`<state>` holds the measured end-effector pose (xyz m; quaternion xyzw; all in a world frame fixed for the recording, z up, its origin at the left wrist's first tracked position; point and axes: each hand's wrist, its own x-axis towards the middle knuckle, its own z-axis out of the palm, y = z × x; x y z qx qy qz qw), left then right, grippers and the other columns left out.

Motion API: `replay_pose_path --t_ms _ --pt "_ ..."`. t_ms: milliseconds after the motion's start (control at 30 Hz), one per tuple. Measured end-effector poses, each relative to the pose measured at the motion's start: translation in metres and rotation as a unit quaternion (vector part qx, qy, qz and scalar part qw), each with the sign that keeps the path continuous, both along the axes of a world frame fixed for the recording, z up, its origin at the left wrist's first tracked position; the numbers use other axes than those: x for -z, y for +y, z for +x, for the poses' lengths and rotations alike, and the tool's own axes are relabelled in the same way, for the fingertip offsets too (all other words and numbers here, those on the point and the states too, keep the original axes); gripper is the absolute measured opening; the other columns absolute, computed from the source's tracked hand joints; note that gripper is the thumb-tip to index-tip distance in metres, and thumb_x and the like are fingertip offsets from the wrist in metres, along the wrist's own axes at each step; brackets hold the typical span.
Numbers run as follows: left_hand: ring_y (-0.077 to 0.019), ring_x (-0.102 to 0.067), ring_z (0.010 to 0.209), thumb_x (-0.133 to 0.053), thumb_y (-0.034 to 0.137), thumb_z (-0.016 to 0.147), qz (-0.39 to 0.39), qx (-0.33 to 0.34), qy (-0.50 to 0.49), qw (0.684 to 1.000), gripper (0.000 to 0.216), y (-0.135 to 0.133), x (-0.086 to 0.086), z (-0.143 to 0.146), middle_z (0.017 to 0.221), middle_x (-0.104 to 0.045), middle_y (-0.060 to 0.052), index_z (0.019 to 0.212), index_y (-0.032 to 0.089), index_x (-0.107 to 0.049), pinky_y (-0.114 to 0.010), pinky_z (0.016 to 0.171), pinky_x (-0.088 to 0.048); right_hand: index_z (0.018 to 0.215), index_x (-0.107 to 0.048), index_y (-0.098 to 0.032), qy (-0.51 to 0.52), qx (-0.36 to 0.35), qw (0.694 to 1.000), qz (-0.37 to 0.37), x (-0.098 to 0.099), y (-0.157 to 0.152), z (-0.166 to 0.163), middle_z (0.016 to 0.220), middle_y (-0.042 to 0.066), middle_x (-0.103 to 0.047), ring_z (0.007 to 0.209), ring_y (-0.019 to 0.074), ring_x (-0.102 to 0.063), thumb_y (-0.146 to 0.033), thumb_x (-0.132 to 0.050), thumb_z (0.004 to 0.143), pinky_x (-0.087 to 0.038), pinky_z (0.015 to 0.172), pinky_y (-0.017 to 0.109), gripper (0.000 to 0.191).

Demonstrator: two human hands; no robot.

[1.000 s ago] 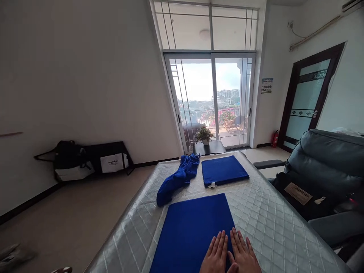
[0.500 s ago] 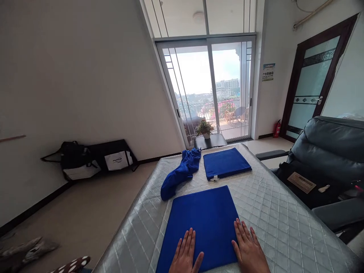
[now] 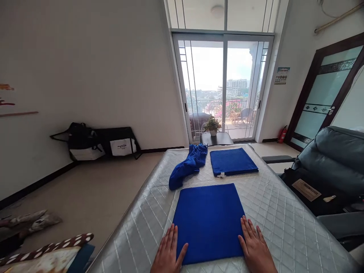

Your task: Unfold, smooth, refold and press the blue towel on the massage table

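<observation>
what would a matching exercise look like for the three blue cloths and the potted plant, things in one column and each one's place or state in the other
Things
1. nearest folded blue cloth
2. farther folded blue cloth
3. crumpled blue cloth
4. potted plant

Places or states
A. on the small dark table in front of the sliding glass door
B. bunched up on the quilted surface, left of a folded one
C. flat between the left hand and the right hand
D. lying flat with a white tag at its near edge

Pairs: 1-C, 2-D, 3-B, 4-A
</observation>
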<state>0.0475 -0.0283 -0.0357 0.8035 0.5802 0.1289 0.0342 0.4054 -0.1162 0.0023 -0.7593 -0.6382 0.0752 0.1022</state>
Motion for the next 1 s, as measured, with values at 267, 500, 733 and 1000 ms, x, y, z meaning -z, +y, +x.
replay_pose_path --t_ms 267,500,733,1000 --pt "-0.0288 -0.031 0.150 -0.033 0.059 0.099 0.020 0.001 -0.026 0.999 0.078 -0.001 -0.002 0.003 0.166 -0.024 -0.011 0.159 0.015 -0.014 -0.050 0.120 -0.037 0.159 -0.022 -0.020 -0.025 -0.006 0.999 -0.024 -0.006 0.003 0.004 0.166 0.000 -0.016 0.154 0.0243 -0.014 -0.052 -0.020 0.103 -0.017 0.125 0.049 0.065" --pt "-0.0293 -0.034 0.149 -0.031 0.060 0.099 0.013 0.001 -0.025 1.000 0.079 -0.002 -0.006 0.004 0.166 -0.022 -0.012 0.159 0.012 -0.013 -0.049 0.119 -0.038 0.159 -0.026 -0.021 -0.014 -0.051 0.999 -0.013 -0.048 0.032 0.000 0.166 -0.002 -0.017 0.154 0.0220 -0.015 -0.051 -0.017 0.103 -0.017 0.125 0.044 0.063" --pt "-0.0297 -0.039 0.147 -0.035 0.060 0.097 0.023 0.000 -0.014 1.000 0.078 0.000 -0.006 0.000 0.165 -0.030 -0.009 0.159 0.017 -0.013 -0.049 0.117 -0.040 0.159 -0.022 -0.014 0.000 -0.033 0.999 -0.033 -0.048 0.072 0.005 0.166 0.004 -0.015 0.154 0.0237 -0.011 -0.057 -0.020 0.102 -0.012 0.126 0.043 0.072" --pt "-0.0296 -0.039 0.147 -0.032 0.064 0.095 -0.025 0.006 0.024 0.999 0.079 0.003 -0.012 -0.008 0.163 -0.035 -0.009 0.159 0.019 -0.022 -0.050 0.117 -0.039 0.160 -0.017 -0.013 0.052 -0.026 0.998 -0.018 -0.032 0.073 0.010 0.167 0.004 -0.011 0.155 0.0217 -0.008 -0.057 -0.015 0.102 -0.007 0.126 0.039 0.073"
